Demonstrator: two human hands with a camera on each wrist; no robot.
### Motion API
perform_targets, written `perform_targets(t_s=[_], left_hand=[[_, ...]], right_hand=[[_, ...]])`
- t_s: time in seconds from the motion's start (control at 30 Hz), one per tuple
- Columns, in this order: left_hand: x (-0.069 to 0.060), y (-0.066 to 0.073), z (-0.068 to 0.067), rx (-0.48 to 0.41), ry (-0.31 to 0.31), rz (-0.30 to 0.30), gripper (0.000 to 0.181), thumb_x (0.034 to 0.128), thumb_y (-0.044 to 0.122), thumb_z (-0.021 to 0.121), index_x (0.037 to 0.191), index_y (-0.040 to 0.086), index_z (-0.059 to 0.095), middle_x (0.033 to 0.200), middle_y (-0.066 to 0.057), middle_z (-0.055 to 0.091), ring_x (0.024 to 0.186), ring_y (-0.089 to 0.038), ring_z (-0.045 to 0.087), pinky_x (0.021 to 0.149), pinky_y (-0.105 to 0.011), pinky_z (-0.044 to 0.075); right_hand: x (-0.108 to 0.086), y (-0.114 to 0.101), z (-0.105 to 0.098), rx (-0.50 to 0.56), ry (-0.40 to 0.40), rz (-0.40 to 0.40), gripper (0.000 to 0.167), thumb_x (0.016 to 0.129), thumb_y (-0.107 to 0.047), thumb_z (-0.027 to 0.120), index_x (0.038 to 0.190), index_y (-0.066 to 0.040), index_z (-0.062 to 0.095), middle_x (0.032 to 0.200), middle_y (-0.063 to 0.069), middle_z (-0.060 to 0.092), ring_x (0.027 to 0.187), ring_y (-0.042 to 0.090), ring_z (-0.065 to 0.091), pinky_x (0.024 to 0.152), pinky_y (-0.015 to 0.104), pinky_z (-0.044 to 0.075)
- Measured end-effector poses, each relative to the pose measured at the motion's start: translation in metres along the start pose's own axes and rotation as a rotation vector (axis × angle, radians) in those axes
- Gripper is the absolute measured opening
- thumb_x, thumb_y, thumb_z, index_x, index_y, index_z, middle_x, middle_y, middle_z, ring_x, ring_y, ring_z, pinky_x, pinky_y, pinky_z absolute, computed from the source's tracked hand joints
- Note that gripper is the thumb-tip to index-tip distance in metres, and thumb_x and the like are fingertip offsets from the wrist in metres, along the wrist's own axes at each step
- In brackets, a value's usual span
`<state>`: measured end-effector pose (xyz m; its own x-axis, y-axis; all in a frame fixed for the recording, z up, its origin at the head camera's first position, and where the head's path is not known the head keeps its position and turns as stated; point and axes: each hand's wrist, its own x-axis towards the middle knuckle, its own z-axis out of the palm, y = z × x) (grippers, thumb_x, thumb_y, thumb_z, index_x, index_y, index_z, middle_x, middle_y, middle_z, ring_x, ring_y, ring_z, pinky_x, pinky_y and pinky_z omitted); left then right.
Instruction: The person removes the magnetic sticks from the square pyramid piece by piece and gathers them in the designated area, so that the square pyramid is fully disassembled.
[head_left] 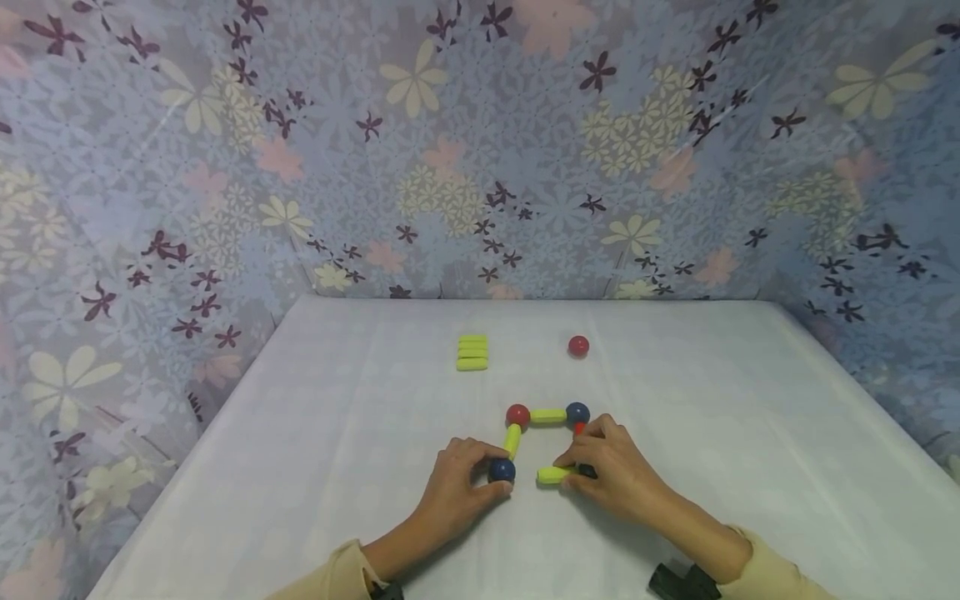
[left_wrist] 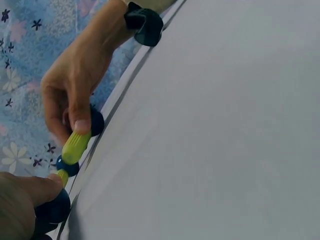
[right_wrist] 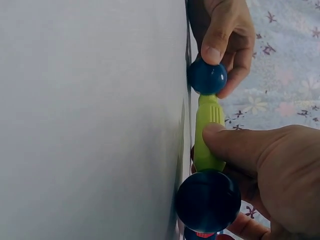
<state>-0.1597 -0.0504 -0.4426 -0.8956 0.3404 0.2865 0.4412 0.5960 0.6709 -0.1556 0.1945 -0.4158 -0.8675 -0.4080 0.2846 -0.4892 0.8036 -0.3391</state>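
Note:
My left hand (head_left: 459, 485) grips a dark blue ball (head_left: 502, 470) between thumb and fingers at the near left corner of a joined shape. From that ball a yellow-green rod runs up to a red ball (head_left: 517, 415), and another yellow-green rod (head_left: 547, 415) links it to a blue ball (head_left: 577, 413). My right hand (head_left: 621, 473) pinches a yellow-green rod (head_left: 552, 475), whose left end stands apart from the left ball in the head view. In the right wrist view, a dark ball (right_wrist: 208, 201) sits at this rod's near end. A red rod (head_left: 579, 428) is partly hidden by the fingers.
Several yellow-green rods (head_left: 472, 352) lie stacked side by side farther back on the white table (head_left: 360, 375). A loose red ball (head_left: 578, 346) rests to their right. A flowered cloth (head_left: 450, 150) hangs behind the table.

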Motion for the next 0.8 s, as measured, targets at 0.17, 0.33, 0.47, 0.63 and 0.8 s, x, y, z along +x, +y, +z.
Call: perform_targets(t_s=[0.17, 0.33, 0.47, 0.63, 0.8], left_hand=[[0.0, -0.013, -0.012, -0.01, -0.025, -0.023, 0.034, 0.0767, 0.023, 0.076, 0.11, 0.023, 0.067, 0.104, 0.01, 0.068, 0.096, -0.009, 0.05, 0.084, -0.029, 0.033], [0.008, -0.033, -0.027, -0.013, -0.041, -0.05, 0.035, 0.0795, 0.015, 0.067, 0.114, 0.023, 0.067, 0.108, 0.007, 0.068, 0.1, -0.012, 0.048, 0.088, -0.036, 0.031], [0.024, -0.044, -0.035, 0.04, -0.034, -0.056, 0.038, 0.0805, 0.011, 0.06, 0.117, 0.022, 0.065, 0.11, 0.003, 0.066, 0.103, -0.016, 0.046, 0.09, -0.041, 0.032], [0.042, -0.051, -0.037, 0.131, -0.03, -0.054, 0.041, 0.0835, 0.013, 0.058, 0.124, 0.021, 0.062, 0.115, -0.004, 0.063, 0.109, -0.023, 0.045, 0.089, -0.044, 0.033], [0.05, -0.052, -0.032, 0.194, -0.035, -0.104, 0.046, 0.0822, 0.031, 0.069, 0.126, 0.019, 0.06, 0.113, -0.005, 0.061, 0.106, -0.021, 0.044, 0.089, -0.042, 0.034]], right_hand=[[-0.005, 0.002, -0.001, -0.014, -0.009, 0.003, 0.02, 0.069, -0.027, 0.081, 0.087, -0.027, 0.074, 0.083, -0.021, 0.065, 0.098, 0.008, 0.042, 0.085, 0.037, 0.036], [-0.01, 0.003, -0.001, -0.037, -0.02, -0.016, 0.02, 0.069, -0.025, 0.082, 0.087, -0.026, 0.075, 0.082, -0.019, 0.061, 0.099, 0.009, 0.041, 0.085, 0.036, 0.037], [-0.014, 0.004, -0.002, -0.048, -0.011, -0.045, 0.021, 0.068, -0.023, 0.083, 0.087, -0.026, 0.074, 0.084, -0.018, 0.059, 0.099, 0.008, 0.04, 0.085, 0.036, 0.037], [-0.016, 0.005, -0.002, -0.054, -0.001, -0.082, 0.022, 0.068, -0.022, 0.083, 0.088, -0.026, 0.074, 0.086, -0.018, 0.062, 0.1, 0.008, 0.04, 0.085, 0.036, 0.037], [-0.016, 0.005, -0.003, -0.065, -0.02, -0.09, 0.022, 0.069, -0.023, 0.082, 0.089, -0.027, 0.074, 0.087, -0.019, 0.062, 0.1, 0.008, 0.04, 0.083, 0.035, 0.037]])
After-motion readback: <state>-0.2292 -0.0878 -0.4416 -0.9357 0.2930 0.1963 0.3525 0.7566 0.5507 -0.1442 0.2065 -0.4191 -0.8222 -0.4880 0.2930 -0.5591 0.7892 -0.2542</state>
